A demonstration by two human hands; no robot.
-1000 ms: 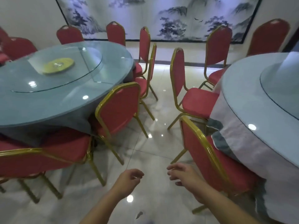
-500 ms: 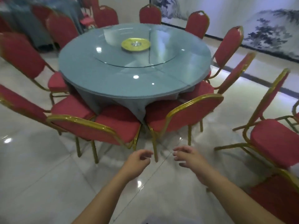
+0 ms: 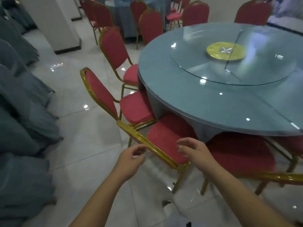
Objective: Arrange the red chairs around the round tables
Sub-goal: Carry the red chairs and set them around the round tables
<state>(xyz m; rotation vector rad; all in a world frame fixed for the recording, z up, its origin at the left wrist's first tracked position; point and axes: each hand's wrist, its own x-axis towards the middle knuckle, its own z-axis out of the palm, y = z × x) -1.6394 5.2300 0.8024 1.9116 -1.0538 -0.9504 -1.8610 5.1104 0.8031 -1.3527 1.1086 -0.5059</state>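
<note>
Head view: left hand (image 3: 131, 158), right hand (image 3: 196, 153) held loosely open, nothing gripped, flanking red chair (image 3: 139, 138) backrest at round table (image 3: 213, 102).

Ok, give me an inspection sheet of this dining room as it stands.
Surface: glossy tiled floor; round table with glass turntable and yellow disc.
Job's things: red chairs round the table; nearest chair before the hands.
Clutter: grey cloth heaps along the left.
Grippers: left hand and right hand hover by that chair's top rail, fingers loose; contact unclear.
Cables: nothing seen.
Surroundings: white pillar; second table behind.
</note>
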